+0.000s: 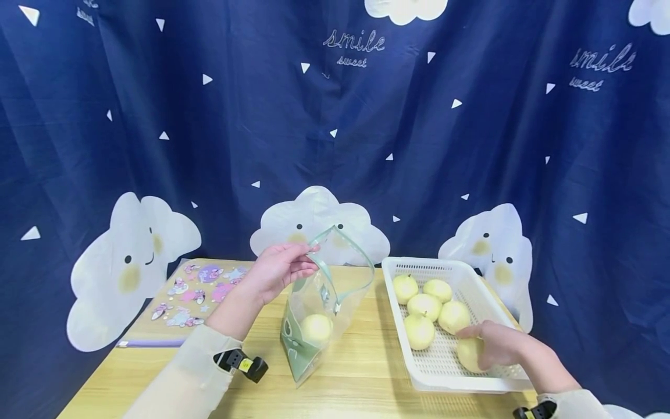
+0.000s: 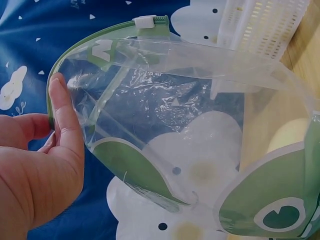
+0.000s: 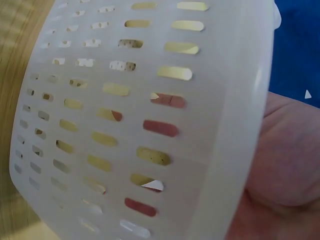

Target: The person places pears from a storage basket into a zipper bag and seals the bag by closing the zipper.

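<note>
My left hand pinches the green zip rim of a clear zip bag with green printed patterns, and the bag's mouth stands wide apart. One pale yellow pear lies at the bottom of the bag. On the right, my right hand reaches over the near side of a white plastic basket and grips a pear there. Through the basket's slots, the right wrist view shows parts of the fingers against yellow, speckled skin. Several other pears sit together in the basket's left half.
A flat zip bag with pink and purple prints lies on the left of the wooden table. Behind the table hangs a dark blue curtain with white clouds and triangles.
</note>
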### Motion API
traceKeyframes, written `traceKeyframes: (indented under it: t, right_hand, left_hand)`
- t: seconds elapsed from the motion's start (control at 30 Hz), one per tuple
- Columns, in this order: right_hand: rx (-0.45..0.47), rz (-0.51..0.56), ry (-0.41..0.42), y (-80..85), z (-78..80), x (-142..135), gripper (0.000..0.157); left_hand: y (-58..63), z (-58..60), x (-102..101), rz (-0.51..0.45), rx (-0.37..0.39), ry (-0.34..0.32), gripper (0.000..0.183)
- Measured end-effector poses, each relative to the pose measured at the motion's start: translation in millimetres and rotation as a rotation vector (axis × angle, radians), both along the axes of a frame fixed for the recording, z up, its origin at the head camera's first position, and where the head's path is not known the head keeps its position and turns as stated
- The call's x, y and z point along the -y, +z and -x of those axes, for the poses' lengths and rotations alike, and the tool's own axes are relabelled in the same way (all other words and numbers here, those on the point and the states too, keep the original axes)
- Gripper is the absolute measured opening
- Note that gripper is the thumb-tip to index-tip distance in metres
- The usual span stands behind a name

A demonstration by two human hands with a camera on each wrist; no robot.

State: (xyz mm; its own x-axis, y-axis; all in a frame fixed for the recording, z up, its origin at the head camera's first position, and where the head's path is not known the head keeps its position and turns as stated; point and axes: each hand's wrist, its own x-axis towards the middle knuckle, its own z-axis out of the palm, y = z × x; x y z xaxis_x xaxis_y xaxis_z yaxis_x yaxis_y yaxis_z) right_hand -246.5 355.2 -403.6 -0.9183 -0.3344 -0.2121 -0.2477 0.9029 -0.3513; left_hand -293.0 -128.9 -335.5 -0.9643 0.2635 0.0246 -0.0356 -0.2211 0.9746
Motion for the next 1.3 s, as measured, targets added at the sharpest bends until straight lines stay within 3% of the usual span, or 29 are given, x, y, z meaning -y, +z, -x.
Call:
traceKeyframes:
  t: [0.57,0.67,1.03,1.3]
  right_hand:
    - [-0.053,0.048,0.102,2.7,-5.7,-8,0.060]
    - [-0.117,0.086,0.129,4.8,-6.4,-8,0.060]
    - [-0.483,0.112,0.050,11.9,-8.1,14,0.060]
    - [-0.604,0.178,-0.015,20.8,-2.5,27,0.062]
  left_hand:
    - [-1.8,-0.5,0,0.007,-0.011,-0.015,0.041]
    - [-1.8,0.0,1,0.008,-0.010,-0.018,0.041]
    - [-1.0,-0.8,0,0.000,0.001,-0.014,0.039]
    - [0.5,-2.2,1,0.002,0.001,-0.016,0.041]
